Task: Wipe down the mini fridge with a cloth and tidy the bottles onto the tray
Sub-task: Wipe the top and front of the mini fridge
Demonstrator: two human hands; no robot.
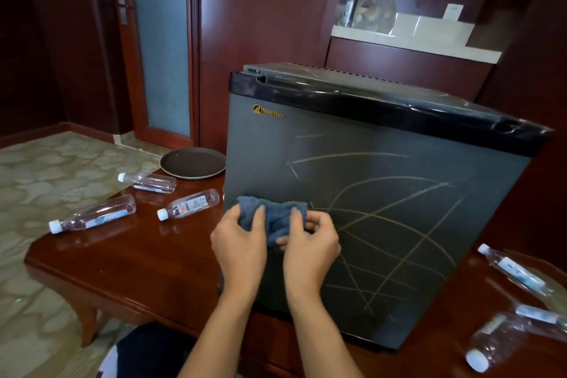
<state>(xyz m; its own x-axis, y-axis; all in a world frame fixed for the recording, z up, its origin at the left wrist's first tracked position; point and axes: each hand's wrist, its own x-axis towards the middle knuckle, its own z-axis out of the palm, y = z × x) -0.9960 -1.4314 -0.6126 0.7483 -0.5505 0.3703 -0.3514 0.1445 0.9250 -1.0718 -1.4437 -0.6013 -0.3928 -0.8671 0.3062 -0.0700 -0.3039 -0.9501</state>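
A grey mini fridge [383, 163] with a black top stands on the wooden table [147, 267], its door covered in yellowish scribble lines. My left hand [239, 242] and my right hand [310, 248] both grip a bunched blue cloth [276, 218] in front of the door's lower left corner. Three clear bottles lie on their sides left of the fridge [147, 182], [188, 204], [92, 218]. More bottles lie at the right [515, 273], [494, 344]. A round dark tray [193, 163] sits behind the left bottles.
Behind the table stand dark red wood panelling and a door with a frosted pane [162, 40]. A shelf niche [414, 34] at the upper right holds another bottle [349, 9]. Patterned carpet [46, 178] lies to the left.
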